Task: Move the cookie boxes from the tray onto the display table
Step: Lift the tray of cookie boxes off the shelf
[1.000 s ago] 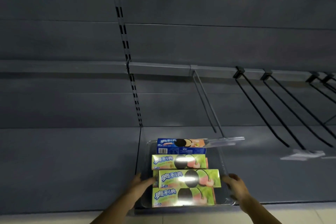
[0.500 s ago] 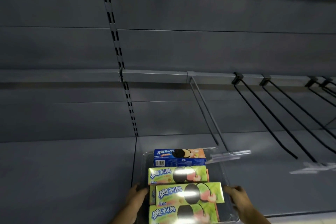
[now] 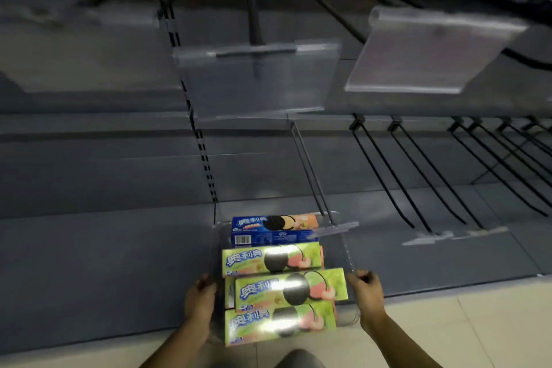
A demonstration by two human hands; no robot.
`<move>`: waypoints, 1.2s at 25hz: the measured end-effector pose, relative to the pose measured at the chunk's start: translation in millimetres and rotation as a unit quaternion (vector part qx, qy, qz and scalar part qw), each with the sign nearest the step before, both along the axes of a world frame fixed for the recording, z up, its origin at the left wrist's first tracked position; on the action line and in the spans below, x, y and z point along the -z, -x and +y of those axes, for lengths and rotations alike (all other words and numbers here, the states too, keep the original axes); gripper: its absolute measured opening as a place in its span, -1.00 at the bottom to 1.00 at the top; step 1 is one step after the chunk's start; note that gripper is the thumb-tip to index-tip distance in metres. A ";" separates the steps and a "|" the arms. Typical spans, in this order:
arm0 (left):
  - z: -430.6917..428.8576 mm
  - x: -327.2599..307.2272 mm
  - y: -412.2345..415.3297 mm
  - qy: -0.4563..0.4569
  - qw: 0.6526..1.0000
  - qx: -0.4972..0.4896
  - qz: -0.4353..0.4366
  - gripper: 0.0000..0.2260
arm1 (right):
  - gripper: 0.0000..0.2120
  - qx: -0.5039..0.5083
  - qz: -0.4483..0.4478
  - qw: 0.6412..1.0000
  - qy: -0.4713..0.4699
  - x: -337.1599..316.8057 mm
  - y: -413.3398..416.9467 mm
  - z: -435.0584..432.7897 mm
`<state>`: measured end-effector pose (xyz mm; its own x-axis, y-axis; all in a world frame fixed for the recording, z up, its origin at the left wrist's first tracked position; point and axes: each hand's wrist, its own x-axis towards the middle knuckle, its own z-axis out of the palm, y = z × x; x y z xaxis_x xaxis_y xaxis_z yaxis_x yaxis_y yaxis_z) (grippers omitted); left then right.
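A clear plastic tray (image 3: 343,245) holds several cookie boxes. A blue box (image 3: 273,228) lies at its far end. Green boxes fill the rest: one in the middle (image 3: 271,258), one on top (image 3: 291,288), and one nearest me (image 3: 279,323). My left hand (image 3: 198,300) grips the tray's left side. My right hand (image 3: 366,293) grips its right side. The tray's far end lies over the dark grey bottom shelf (image 3: 104,263), its near end sticks out over the floor.
Black peg hooks (image 3: 418,176) jut out from the back panel at the right. One hook with a clear label holder (image 3: 334,230) hangs over the tray's far right corner. Larger clear label holders (image 3: 257,81) hang overhead. Pale floor tiles (image 3: 478,331) lie in front.
The view has tilted and pulled back, so upper hooks and label holders appear. The tray with its boxes has come toward me, its near end now past the shelf edge.
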<state>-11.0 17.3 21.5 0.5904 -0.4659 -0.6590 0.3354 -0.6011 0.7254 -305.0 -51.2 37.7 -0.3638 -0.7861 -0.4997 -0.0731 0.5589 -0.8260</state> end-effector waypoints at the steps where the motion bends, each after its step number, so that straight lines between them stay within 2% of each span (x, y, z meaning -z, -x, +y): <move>1: 7.7 -18.3 -0.3 -0.004 1.000 0.018 -0.014 -0.80 | -0.80 -0.001 -0.003 1.000 0.003 -15.3 -0.3 9.6; 4: 37.7 -64.7 -4.7 -0.013 0.997 0.055 -0.043 -0.93 | -0.82 -0.013 -0.003 1.000 0.002 -60.9 -1.1 37.3; 7: 72.2 -113.6 -7.8 0.004 0.995 0.079 -0.063 -0.74 | -0.81 -0.029 -0.012 1.000 -0.001 -106.0 -0.6 68.4; 13: 132.3 -220.8 -11.7 0.002 0.984 0.127 -0.128 -0.77 | -0.79 -0.019 0.052 0.998 -0.022 -196.5 6.6 140.9; 18: 167.2 -260.9 -22.5 0.044 0.963 0.207 -0.168 -0.81 | -0.78 0.052 0.064 0.997 0.011 -245.4 -2.6 218.3; 25: 200.6 -281.4 -57.1 0.124 0.911 0.361 -0.159 -0.81 | -0.85 0.181 0.186 0.966 0.009 -262.6 -37.5 356.0; 30: 220.4 -309.8 -40.4 0.190 0.843 0.474 -0.171 -0.83 | -0.86 0.287 0.213 0.934 -0.006 -294.5 -54.5 463.8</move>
